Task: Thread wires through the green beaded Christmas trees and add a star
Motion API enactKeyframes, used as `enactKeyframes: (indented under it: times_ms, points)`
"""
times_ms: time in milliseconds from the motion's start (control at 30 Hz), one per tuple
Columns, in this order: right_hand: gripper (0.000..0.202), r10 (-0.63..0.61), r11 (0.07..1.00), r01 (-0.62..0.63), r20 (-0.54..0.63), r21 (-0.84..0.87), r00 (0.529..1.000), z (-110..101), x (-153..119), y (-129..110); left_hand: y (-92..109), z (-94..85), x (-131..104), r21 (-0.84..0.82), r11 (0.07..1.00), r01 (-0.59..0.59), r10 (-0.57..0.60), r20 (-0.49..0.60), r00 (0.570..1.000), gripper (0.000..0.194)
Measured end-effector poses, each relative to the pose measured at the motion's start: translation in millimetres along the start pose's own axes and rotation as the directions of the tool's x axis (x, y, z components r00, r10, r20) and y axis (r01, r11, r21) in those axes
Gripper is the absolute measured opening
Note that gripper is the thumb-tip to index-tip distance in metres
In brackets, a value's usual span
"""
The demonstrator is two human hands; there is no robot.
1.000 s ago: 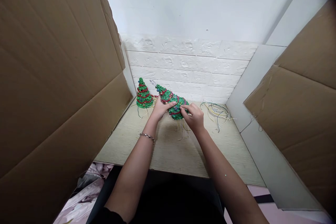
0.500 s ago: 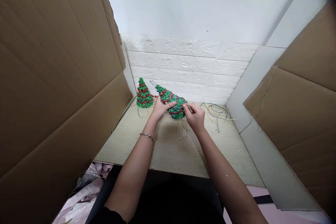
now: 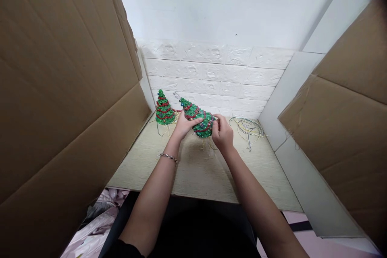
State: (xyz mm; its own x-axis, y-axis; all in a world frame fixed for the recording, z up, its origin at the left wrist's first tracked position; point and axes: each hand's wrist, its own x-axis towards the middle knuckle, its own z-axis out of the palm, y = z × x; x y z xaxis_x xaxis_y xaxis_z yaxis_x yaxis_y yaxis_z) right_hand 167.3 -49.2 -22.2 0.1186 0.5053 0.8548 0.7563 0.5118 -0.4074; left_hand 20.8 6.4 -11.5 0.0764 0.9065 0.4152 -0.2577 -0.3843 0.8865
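Note:
A green beaded Christmas tree (image 3: 206, 123) with red garland lies tilted above the table, its tip toward the upper left. My left hand (image 3: 184, 124) is closed around its middle, thumb across the front. Loose pale cords (image 3: 208, 145) hang from the tree's base. At the tree's lower right side, my right hand (image 3: 223, 131) pinches something thin and pale, too small to name, against the beads. A clear piece sticks out past the tip.
A second beaded tree (image 3: 163, 109) stands upright at the back left. Coiled yellow and dark cords (image 3: 249, 129) lie at the back right of the table (image 3: 205, 181). Cardboard panels (image 3: 72, 100) flank both sides, and a white brick-pattern wall (image 3: 211, 70) closes the back.
My right hand's fingers have shifted slightly, with the index finger raised higher by the tree's edge. My left hand keeps its hold. The whole view has moved a little.

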Motion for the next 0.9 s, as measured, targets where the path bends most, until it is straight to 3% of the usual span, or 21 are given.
enactKeyframes:
  times_ms: [133,333,500,667,900]
  points:
    - [0.032,0.062,0.996,-0.061,0.016,-0.062,0.998,0.5,-1.9,2.1,2.2,1.9,-1.8,0.055,0.998,0.016,-0.016,-0.001,1.0,0.064]
    - [0.032,-0.111,0.979,0.132,0.139,-0.156,0.984,2.3,-0.5,4.6,-0.6,4.6,-2.5,0.075,0.997,0.02,-0.022,0.027,0.999,0.065]
    - [0.029,-0.095,0.971,0.101,0.036,-0.218,0.995,-0.1,3.5,8.0,-1.3,5.8,0.4,-0.101,0.995,-0.009,0.0,-0.088,0.996,0.06]
    - [0.028,-0.138,0.977,0.134,-0.01,-0.165,0.99,-2.3,4.6,13.9,7.4,5.7,2.3,-0.281,0.957,0.065,-0.126,-0.207,0.97,0.062]
    - [0.016,-0.264,0.955,0.258,-0.022,-0.146,0.964,-0.7,2.6,10.3,8.7,2.4,4.3,-0.297,0.952,0.08,-0.161,-0.259,0.952,0.06]
